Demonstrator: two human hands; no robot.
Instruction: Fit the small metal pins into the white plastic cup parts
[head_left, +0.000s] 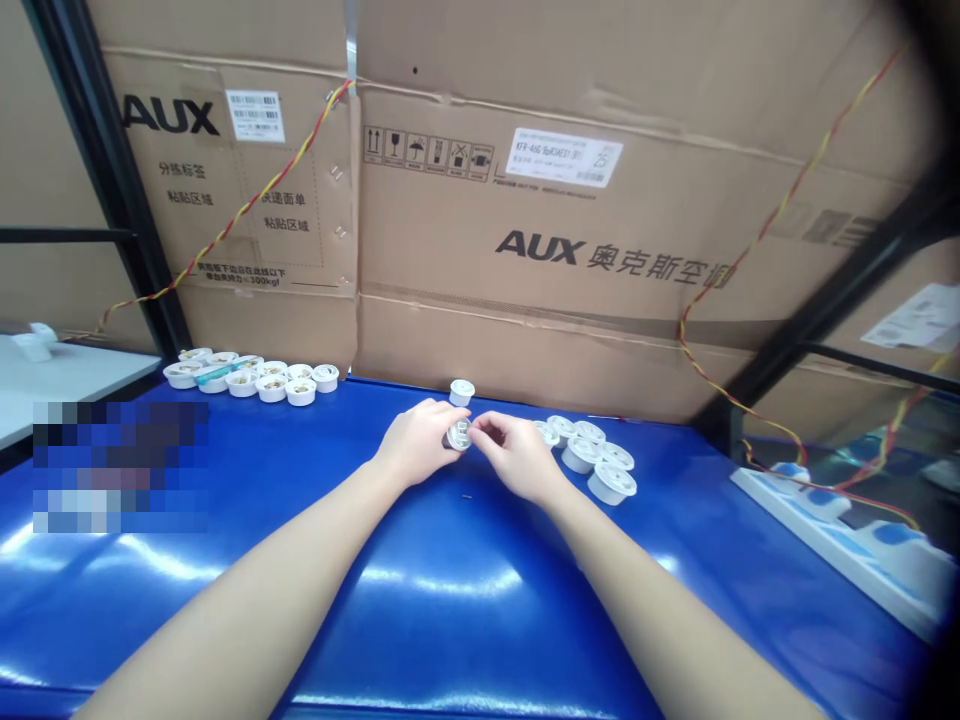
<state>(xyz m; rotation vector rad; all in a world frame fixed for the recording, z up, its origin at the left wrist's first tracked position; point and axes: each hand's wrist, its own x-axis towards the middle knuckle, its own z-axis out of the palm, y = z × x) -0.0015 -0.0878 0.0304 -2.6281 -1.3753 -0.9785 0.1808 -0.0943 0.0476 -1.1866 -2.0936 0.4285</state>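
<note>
My left hand (pixel 421 440) is wrapped round a small round container (pixel 458 434) with a pale top, near the middle of the blue table (pixel 420 600). From the right, my right hand (pixel 514 452) touches the container's edge with thumb and forefinger pinched together; whether anything is between them is too small to tell. Just behind stands a single white cup (pixel 462 392). Several lidded white cups (pixel 612 482) are grouped to the right of my right hand. A small dark piece (pixel 466 496) lies in front of my hands.
Several white cups with small contents (pixel 242 383) stand in rows at the back left, a teal item (pixel 215 373) across them. Cardboard (pixel 600 330) walls the back. A white power strip (pixel 840 545) lies at right, with twisted red-yellow wires (pixel 720 385) above.
</note>
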